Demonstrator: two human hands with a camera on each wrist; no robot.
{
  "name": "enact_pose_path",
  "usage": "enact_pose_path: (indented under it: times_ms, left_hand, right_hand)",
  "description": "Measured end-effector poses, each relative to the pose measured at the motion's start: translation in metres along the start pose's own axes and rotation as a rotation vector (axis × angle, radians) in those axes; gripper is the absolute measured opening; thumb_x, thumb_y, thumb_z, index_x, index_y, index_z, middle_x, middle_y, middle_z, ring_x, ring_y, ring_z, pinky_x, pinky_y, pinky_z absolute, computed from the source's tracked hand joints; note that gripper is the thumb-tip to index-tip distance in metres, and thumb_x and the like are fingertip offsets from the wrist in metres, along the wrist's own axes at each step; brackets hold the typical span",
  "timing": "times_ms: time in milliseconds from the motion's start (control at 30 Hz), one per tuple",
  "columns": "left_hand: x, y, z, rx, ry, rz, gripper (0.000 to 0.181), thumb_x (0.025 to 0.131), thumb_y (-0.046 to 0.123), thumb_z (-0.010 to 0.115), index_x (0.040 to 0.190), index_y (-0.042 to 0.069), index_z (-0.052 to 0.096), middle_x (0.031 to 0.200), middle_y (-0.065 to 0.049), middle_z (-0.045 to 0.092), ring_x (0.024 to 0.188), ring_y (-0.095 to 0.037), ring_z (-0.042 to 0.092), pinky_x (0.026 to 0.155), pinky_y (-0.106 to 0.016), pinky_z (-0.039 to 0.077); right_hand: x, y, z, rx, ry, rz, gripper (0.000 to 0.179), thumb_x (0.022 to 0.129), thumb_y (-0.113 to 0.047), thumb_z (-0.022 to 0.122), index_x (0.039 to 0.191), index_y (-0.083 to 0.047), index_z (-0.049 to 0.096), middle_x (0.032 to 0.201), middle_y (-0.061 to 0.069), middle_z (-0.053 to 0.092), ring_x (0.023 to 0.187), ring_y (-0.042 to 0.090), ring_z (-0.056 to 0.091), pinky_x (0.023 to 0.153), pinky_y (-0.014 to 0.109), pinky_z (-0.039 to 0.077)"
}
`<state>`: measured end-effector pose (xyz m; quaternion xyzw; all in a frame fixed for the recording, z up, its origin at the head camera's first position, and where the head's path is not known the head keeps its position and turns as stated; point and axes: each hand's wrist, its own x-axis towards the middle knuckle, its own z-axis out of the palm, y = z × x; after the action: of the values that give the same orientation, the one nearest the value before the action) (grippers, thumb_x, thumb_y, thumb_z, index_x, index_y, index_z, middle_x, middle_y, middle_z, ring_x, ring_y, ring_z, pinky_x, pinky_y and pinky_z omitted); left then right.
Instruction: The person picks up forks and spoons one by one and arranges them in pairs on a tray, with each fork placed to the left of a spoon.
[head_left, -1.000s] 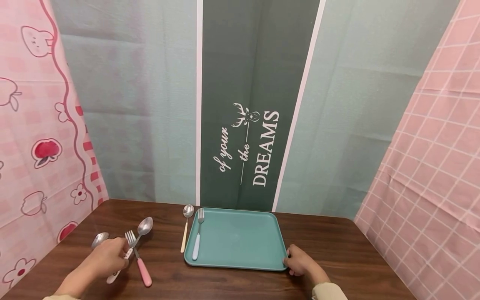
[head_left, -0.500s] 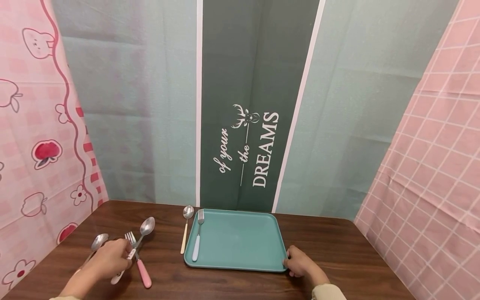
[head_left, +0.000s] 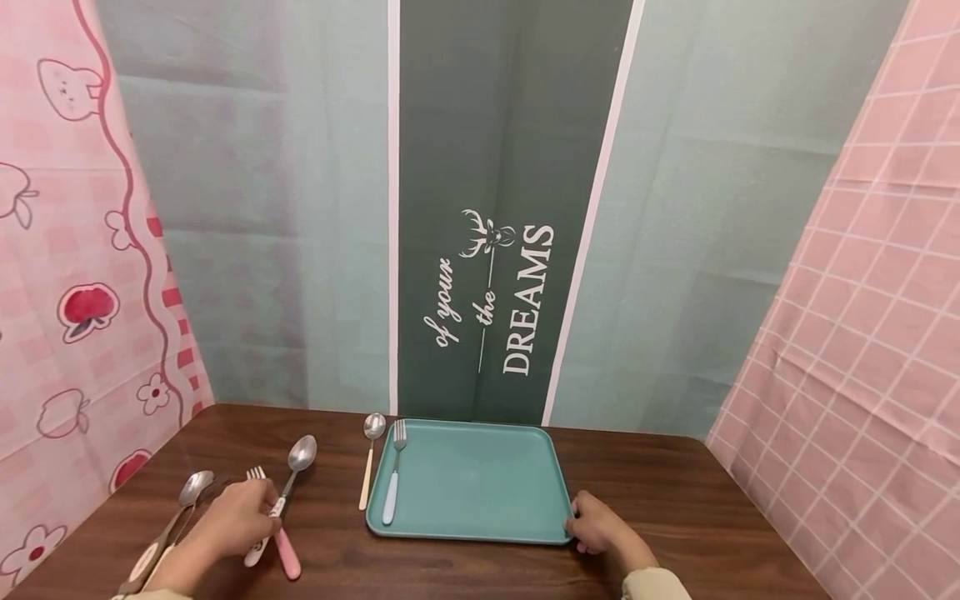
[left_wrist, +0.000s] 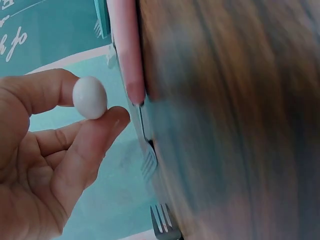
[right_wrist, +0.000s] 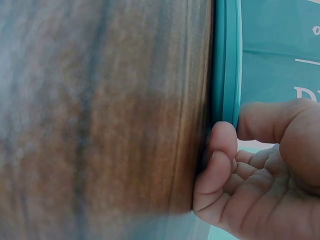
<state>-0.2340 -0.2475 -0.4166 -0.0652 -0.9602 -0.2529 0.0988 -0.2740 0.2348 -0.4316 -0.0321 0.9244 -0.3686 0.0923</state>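
Observation:
My left hand (head_left: 238, 515) pinches a spoon (head_left: 302, 452) by its white patterned handle. The rounded handle end (left_wrist: 90, 97) sits between thumb and index finger in the left wrist view. Directly beneath lies a fork with a pink handle (head_left: 287, 557), partly covered by the spoon and hand. At the right, my right hand (head_left: 596, 523) grips the near corner of a teal tray (head_left: 480, 479), thumb on top and fingers curled under its rim (right_wrist: 227, 65). A fork with a pale blue handle (head_left: 390, 498) lies along the tray's left side.
Beside the tray's left edge lies a spoon with a cream handle (head_left: 366, 479). Another spoon (head_left: 197, 487) lies left of my left hand, its brown handle partly behind the forearm. Curtains surround the wooden table (head_left: 637, 467) at the back and both sides.
My left hand has moved a little to the right with the white-handled spoon, uncovering more of the brown-handled spoon. My right hand keeps its grip on the tray, which has stayed put.

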Motion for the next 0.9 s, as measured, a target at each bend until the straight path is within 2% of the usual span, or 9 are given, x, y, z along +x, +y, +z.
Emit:
enact_pose_path:
  times_ms: [100,633,900]
  left_hand:
    - [0.002,0.004,0.002,-0.006,-0.005,-0.006,0.018,0.062,0.006,0.07,0.073,0.008,0.056,0.066,0.002,0.054,0.063,-0.015,0.049,0.058,-0.036,0.041]
    - [0.01,0.025,0.011,-0.08,-0.004,-0.05,0.017,0.063,0.005,0.07,0.074,0.004,0.058,0.063,0.001,0.051,0.06,-0.016,0.047,0.058,-0.034,0.041]
    - [0.018,0.035,0.018,-0.083,0.015,-0.036,0.018,0.061,0.005,0.072,0.071,0.004,0.057,0.062,0.0,0.05,0.058,-0.016,0.047,0.056,-0.034,0.041]
  right_hand:
    - [0.0,0.0,0.0,-0.002,-0.005,0.007,0.015,0.084,0.005,0.055,0.083,0.0,0.041,0.067,0.012,0.046,0.046,0.014,0.045,0.043,0.022,0.038]
    - [-0.001,-0.002,0.0,-0.013,-0.005,0.027,0.014,0.085,0.004,0.055,0.084,0.0,0.041,0.068,0.012,0.046,0.047,0.014,0.046,0.044,0.023,0.039]
    - [0.0,-0.001,0.0,-0.009,-0.01,0.027,0.013,0.086,0.003,0.055,0.085,0.001,0.042,0.069,0.012,0.046,0.048,0.015,0.047,0.045,0.023,0.04]
